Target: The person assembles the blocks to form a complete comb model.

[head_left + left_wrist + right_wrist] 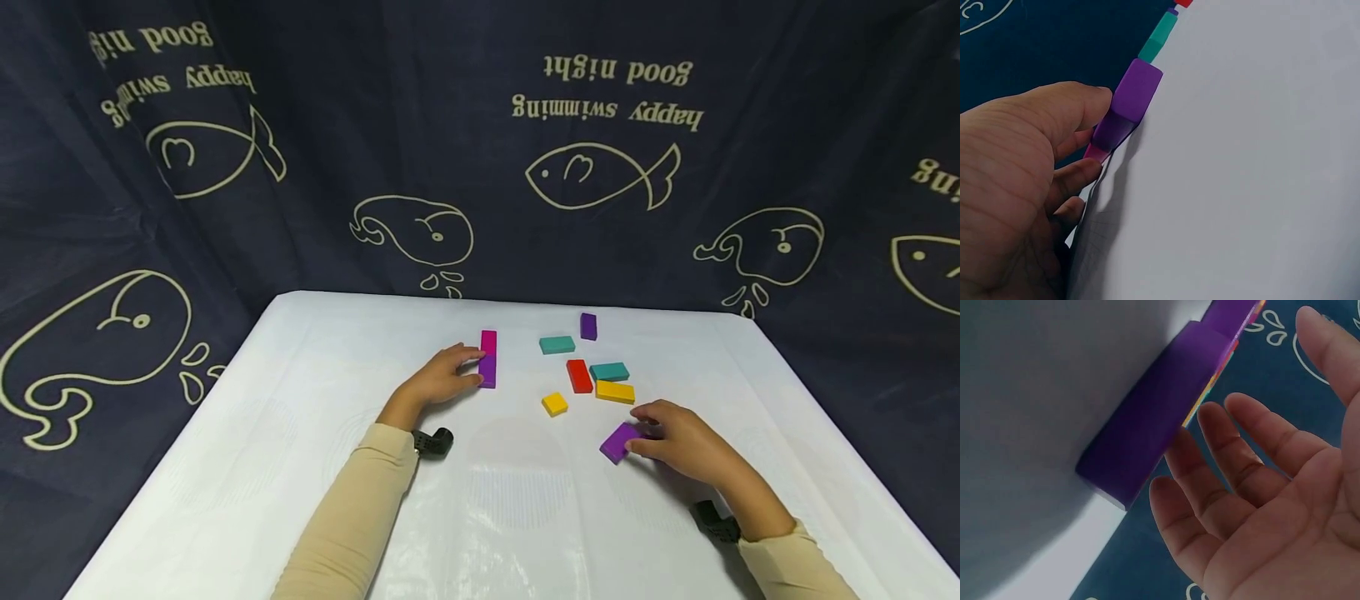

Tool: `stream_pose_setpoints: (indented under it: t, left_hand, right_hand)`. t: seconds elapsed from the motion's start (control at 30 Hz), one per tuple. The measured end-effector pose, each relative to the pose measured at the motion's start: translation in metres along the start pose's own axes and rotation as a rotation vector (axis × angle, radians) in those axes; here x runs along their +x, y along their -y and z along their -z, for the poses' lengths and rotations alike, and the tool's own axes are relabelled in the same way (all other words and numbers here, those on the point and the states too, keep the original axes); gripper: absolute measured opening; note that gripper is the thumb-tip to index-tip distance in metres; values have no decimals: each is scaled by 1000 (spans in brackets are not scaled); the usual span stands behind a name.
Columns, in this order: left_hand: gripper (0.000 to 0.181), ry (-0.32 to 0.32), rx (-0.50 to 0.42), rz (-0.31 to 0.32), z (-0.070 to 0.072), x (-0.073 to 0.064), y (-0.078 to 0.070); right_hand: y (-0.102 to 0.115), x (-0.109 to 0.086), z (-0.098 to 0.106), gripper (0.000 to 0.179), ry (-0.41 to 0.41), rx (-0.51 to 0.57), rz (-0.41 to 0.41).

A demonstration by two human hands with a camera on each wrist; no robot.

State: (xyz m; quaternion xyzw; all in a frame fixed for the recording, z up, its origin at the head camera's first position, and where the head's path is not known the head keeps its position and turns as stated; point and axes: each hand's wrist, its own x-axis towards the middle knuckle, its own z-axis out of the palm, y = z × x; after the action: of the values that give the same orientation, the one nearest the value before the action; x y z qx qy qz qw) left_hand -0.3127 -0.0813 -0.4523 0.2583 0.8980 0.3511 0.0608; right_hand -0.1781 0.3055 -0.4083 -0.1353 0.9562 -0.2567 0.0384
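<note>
My left hand lies at the left side of a purple block, with thumb and fingertips at its edge. A magenta block stands end to end with that purple one, farther back. In the left wrist view the thumb overlaps the purple block and the other fingers reach toward the magenta end. At the right, my right hand is beside another purple block, thumb at its near edge. The right wrist view shows this block beside spread, loosely bent fingers.
Between the hands lie a small yellow block, a red block, a longer yellow block and a teal block. Behind them are another teal block and a purple block. A dark printed cloth hangs behind the white table.
</note>
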Motion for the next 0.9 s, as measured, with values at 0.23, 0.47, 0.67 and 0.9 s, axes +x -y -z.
stream_pose_setpoints:
  t: [0.23,0.47,0.67,0.9]
  left_hand:
    - [51,-1,7,14,-1,1,0]
    - [51,-2,4,12,-2,1,1]
    - [51,-2,3,1,-1,-1,1]
    - [51,-5,13,-4,-1,-1,0]
  right_hand:
    - [0,1,-6,52,41,-29,-1]
    - [0,1,-8,57,66,-30,14]
    - [1,1,-8,64,101,-52,36]
    - [1,1,-10,68,115,-81,40]
